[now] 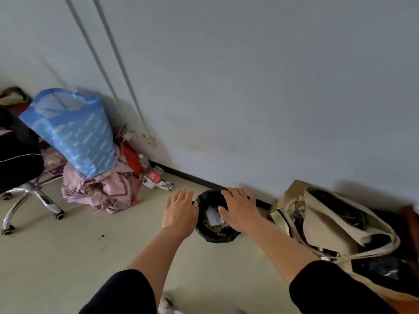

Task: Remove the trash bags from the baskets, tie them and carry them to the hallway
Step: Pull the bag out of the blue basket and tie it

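Note:
A small round basket lined with a black trash bag point(213, 236) stands on the floor close to the wall. Paper and foil scraps point(214, 217) lie inside it. My left hand point(179, 209) hovers just left of the basket's rim, fingers spread, holding nothing. My right hand point(240, 209) is over the right side of the rim, fingers spread, palm down; whether it touches the bag I cannot tell. Both arms wear black sleeves pushed up to the elbows.
A beige canvas tote bag point(331, 225) lies right of the basket on a dark mat. At left stand an office chair point(27, 196), a blue plastic bag point(72, 132) on a pile of pink cloth point(102, 191), and litter point(156, 177) by the wall.

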